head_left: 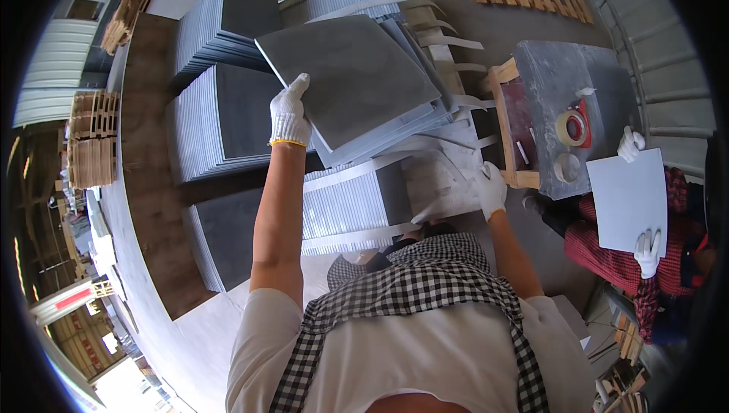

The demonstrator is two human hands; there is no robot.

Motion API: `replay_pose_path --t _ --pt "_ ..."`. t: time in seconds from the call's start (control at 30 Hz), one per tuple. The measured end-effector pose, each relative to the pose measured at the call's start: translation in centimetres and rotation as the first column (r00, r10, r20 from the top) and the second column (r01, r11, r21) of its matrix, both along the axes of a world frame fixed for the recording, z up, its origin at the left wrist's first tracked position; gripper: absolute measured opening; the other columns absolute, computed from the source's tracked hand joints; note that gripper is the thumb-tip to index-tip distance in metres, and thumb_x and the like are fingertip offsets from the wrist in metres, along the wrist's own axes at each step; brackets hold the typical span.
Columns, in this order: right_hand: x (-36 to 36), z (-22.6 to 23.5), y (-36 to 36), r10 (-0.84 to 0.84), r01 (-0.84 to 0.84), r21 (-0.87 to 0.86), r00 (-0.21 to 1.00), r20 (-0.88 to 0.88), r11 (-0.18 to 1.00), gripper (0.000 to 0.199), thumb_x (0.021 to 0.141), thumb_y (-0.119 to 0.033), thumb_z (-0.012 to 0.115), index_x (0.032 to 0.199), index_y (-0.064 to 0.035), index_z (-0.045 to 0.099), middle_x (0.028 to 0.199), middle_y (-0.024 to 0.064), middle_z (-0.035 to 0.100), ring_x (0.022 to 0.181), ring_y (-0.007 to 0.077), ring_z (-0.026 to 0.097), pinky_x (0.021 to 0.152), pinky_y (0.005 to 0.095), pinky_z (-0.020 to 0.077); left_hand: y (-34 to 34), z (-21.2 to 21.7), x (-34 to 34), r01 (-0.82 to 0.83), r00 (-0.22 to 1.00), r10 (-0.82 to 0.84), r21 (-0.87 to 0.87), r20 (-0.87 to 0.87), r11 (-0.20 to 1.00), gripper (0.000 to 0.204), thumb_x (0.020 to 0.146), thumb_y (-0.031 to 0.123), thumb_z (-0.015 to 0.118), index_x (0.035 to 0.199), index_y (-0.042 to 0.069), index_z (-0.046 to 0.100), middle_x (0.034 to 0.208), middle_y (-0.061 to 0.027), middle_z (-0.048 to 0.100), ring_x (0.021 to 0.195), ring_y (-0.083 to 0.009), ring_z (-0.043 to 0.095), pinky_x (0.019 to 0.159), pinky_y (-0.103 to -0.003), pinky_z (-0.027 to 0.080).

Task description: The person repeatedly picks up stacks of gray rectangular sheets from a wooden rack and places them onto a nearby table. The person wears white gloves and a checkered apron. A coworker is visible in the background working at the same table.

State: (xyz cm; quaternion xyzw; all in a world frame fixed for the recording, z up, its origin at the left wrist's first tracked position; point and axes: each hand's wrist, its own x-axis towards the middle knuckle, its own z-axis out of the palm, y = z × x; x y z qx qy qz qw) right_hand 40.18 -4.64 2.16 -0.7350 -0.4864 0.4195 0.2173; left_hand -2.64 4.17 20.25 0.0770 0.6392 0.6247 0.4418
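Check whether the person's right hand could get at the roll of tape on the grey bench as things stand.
Probably yes. The right hand rests on the strapped tile stack, and the tape roll lies openly on the grey bench further right, with only the bench's wooden frame between, nothing covering it.

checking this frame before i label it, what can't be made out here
- Right hand: its grip is unclear in the head view; the glove blends into pale strips.
- Left hand: fingers under the grey tile are hidden by it.
- Co-worker: cut off by the dark rim, body hidden behind a white sheet.
- Tape roll markings: too small.
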Motion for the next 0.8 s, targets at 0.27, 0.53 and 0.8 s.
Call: replay_pose_path --t 0.27,0.53,0.8 --pt "-1.7 -1.9 5.1 -0.21 0.3 0.058 0.779 -0.59 0.952 0.039 0.094 -0.008 0.069 0.13 0.0016 0.061 0.115 0.0066 0.07 0.099 0.0133 0.067 0.076 0.0272 0.0583 -2.2 -6.4 -3.3 0.067 0.995 -0.058 -0.108 0.08 0.992 0.036 0.097 0.026 0.071 0.113 -0.007 0.067 0.102 -0.0138 0.072 0.089 -0.0241 0.071 0.079 -0.038 0.059" --pt "-16.2 9.5 10.4 0.415 -0.251 0.56 0.891 -0.185 0.79 0.025 0.087 -0.004 0.072 0.111 -0.0061 0.065 0.103 0.0092 0.07 0.096 0.0237 0.071 0.068 0.0358 0.0608 -3.7 -12.1 -8.3 0.294 0.744 -0.6 -0.664 -0.292 0.688 0.065 0.095 0.056 0.064 0.077 -0.006 0.072 0.062 -0.0141 0.068 0.051 -0.0223 0.066 0.048 -0.033 0.053" --pt "-25.7 7.2 11.8 0.528 -0.739 0.645 0.634 0.565 0.198 0.034 0.077 -0.02 0.079 0.108 -0.0153 0.066 0.115 0.002 0.064 0.119 0.0263 0.054 0.104 0.0474 0.0418 -1.2 -9.8 -10.4 0.181 0.452 -0.795 -0.831 -0.405 0.526 0.049 0.091 0.044 0.057 0.094 0.001 0.078 0.088 -0.021 0.075 0.085 -0.037 0.073 0.081 -0.044 0.056"
